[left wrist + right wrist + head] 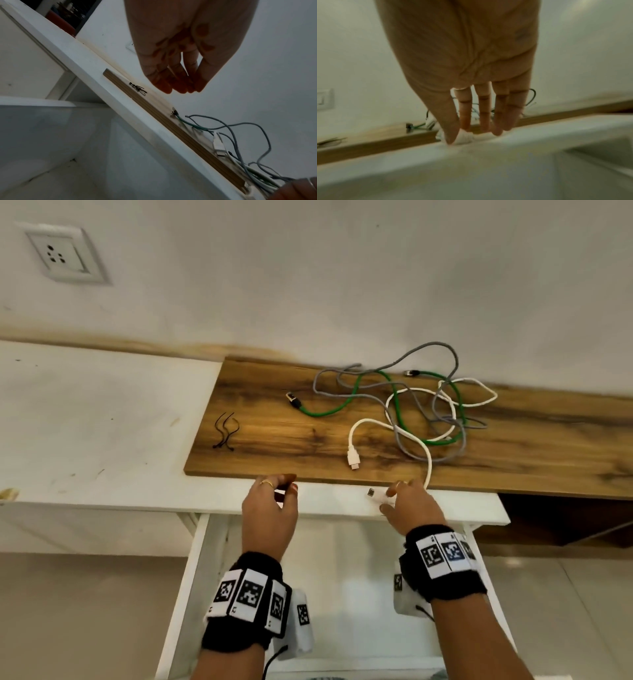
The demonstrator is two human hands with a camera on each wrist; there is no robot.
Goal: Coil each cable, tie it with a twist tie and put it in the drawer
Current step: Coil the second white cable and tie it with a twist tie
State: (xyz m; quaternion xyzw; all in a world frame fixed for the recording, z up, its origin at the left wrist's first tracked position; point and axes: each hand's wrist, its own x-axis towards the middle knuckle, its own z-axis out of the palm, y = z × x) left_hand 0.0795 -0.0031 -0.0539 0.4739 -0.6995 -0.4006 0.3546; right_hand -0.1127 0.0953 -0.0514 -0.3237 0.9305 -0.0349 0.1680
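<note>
A tangle of grey (424, 354), green (329, 410) and white (387, 428) cables lies on the wooden board (274, 436). My right hand (394, 496) pinches the white cable's end plug (376, 495) between thumb and forefinger at the board's front edge; the pinch on the white plug (464, 136) shows in the right wrist view. The cable's other white plug (354, 458) lies on the board. My left hand (277, 491) hovers at the front edge, fingers (180, 86) loosely together, holding nothing. Black twist ties (224, 431) lie at the board's left end. The white drawer (186, 583) stands open below my wrists.
A white counter (85, 422) stretches left of the board. A wall socket (65, 254) sits at the upper left. A dark recess (565, 518) opens under the board on the right. The wall stands directly behind the cables.
</note>
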